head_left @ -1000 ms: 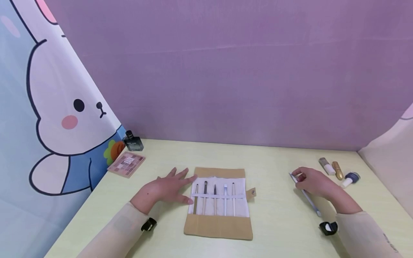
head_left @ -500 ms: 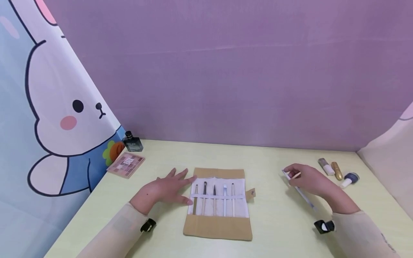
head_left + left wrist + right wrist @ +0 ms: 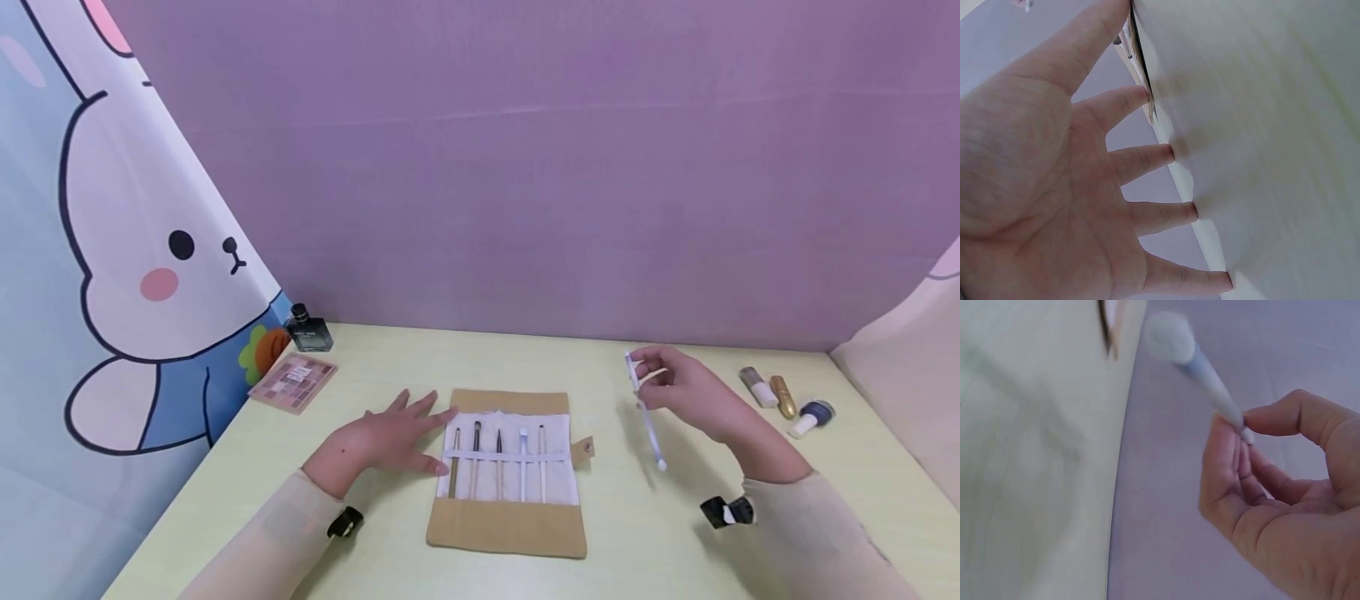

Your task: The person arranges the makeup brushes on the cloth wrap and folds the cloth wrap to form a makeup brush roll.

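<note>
A thin white makeup brush [image 3: 651,433] hangs above the table, pinched between thumb and fingers of my right hand [image 3: 686,392]. In the right wrist view, the brush's pale bristle end [image 3: 1170,337] points toward the camera. My left hand [image 3: 393,435] lies with spread fingers, thumb and index finger at the left edge of an unrolled brush roll [image 3: 506,529]. Its brown cloth has a white lining and an elastic strap, under which several slim brushes [image 3: 500,467] stand in a row. In the left wrist view, the straight fingertips [image 3: 1185,212] touch the tabletop.
At the back left are a dark perfume bottle [image 3: 310,331] and a pink eyeshadow palette [image 3: 294,383]. To the right lie a clear-and-white bottle [image 3: 759,387], a gold tube [image 3: 783,397] and a dark nail polish bottle [image 3: 813,417]. A small tab [image 3: 582,451] sticks out from the roll.
My right hand has lifted the makeup brush off the table and carried it left toward the roll, its lower end swinging more upright. My left hand stays in place.
</note>
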Demonstrator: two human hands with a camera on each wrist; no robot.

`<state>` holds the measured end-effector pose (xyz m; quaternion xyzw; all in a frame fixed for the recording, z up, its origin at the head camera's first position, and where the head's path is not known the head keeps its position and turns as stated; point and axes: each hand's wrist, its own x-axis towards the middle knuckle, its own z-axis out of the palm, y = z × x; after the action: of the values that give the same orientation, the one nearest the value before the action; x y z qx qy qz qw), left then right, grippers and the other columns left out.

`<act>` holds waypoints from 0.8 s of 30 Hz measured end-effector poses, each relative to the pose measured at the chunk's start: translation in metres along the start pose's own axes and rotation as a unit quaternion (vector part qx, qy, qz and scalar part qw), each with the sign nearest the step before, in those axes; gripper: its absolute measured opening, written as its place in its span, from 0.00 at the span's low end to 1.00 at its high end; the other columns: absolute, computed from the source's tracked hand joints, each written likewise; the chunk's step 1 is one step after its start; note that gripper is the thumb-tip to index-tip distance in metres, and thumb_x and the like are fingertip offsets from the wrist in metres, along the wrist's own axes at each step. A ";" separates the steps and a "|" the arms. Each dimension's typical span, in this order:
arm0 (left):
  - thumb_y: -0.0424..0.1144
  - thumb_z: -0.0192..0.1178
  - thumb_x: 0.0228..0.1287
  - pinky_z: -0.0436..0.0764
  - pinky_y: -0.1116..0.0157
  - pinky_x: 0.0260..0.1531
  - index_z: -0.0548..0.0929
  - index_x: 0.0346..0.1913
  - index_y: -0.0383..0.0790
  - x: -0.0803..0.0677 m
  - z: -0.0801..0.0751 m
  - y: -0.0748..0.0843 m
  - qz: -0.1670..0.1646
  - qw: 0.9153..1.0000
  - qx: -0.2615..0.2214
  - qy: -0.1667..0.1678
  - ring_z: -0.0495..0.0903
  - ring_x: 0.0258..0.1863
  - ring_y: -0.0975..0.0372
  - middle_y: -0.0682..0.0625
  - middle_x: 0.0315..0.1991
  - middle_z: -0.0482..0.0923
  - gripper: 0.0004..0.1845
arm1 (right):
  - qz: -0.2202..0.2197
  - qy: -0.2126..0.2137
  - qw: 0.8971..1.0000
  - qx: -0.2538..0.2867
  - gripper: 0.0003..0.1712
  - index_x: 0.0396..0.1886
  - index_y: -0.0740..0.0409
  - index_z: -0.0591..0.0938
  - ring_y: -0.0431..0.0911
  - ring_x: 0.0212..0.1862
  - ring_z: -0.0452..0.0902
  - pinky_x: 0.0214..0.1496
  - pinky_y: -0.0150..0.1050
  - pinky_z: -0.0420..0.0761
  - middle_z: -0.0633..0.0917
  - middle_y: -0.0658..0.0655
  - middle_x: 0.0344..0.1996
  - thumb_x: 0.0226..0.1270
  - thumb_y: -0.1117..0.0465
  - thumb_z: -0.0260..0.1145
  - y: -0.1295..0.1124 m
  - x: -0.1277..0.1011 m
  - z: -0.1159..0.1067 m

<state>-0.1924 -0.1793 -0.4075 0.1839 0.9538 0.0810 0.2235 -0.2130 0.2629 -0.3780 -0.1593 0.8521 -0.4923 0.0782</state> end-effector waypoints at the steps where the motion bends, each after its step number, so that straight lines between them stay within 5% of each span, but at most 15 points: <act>1: 0.71 0.65 0.65 0.56 0.15 0.68 0.58 0.86 0.65 0.000 0.000 0.000 0.000 1.000 0.001 0.000 0.42 0.87 0.31 0.44 0.90 0.44 0.50 | -0.004 -0.001 1.000 0.019 0.32 0.72 0.75 0.68 0.37 0.46 0.82 0.48 0.34 0.89 0.79 0.68 0.55 0.71 0.71 0.63 -0.003 0.001 0.002; 7: 0.70 0.66 0.66 0.57 0.14 0.67 0.58 0.86 0.64 -0.002 0.000 0.001 0.003 1.000 0.003 0.004 0.43 0.86 0.30 0.44 0.90 0.44 0.50 | -0.005 0.006 0.996 0.092 0.34 0.72 0.76 0.63 0.40 0.46 0.83 0.51 0.35 0.91 0.77 0.67 0.53 0.71 0.73 0.64 -0.016 0.012 0.017; 18: 0.71 0.66 0.65 0.57 0.14 0.67 0.58 0.86 0.64 0.000 0.002 -0.002 0.004 1.000 0.001 0.004 0.43 0.87 0.31 0.44 0.90 0.44 0.50 | 0.002 0.056 0.989 0.139 0.32 0.70 0.74 0.62 0.45 0.48 0.85 0.51 0.38 0.92 0.77 0.67 0.54 0.70 0.76 0.63 -0.028 0.039 0.055; 24: 0.72 0.66 0.64 0.57 0.14 0.66 0.57 0.86 0.66 0.003 0.004 -0.004 0.002 1.000 0.003 0.005 0.43 0.87 0.31 0.45 0.90 0.44 0.51 | 0.013 0.062 0.986 0.155 0.32 0.69 0.73 0.61 0.39 0.44 0.84 0.50 0.37 0.92 0.77 0.63 0.51 0.70 0.77 0.63 -0.021 0.052 0.068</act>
<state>-0.1943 -0.1814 -0.4135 0.1860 0.9548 0.0791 0.2181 -0.2384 0.1798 -0.3924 -0.1033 0.7706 -0.6265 0.0551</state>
